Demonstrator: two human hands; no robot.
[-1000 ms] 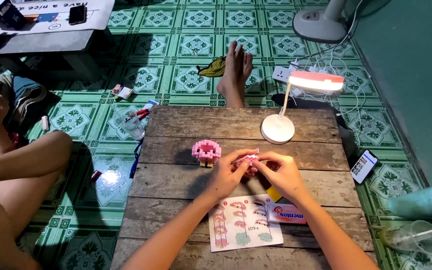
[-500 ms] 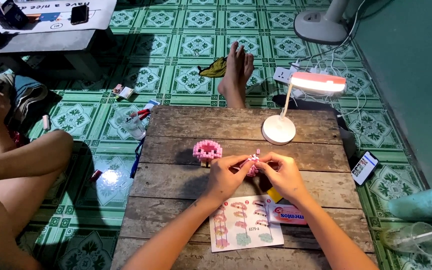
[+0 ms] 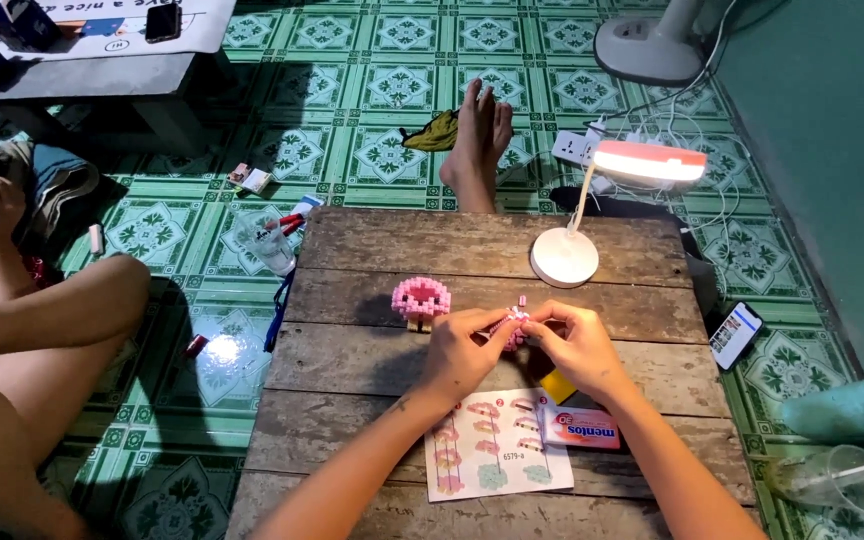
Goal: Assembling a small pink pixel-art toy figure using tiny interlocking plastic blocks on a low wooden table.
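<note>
Both hands [image 3: 522, 345] pinch one small pink block piece [image 3: 514, 325] (at fingertips).

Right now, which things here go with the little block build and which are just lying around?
In use: left hand, right hand, small pink block piece held between them, finished pink block figure, instruction sheet, lit desk lamp.

Lying about: candy box, phone, plastic cup, power strip.
</note>
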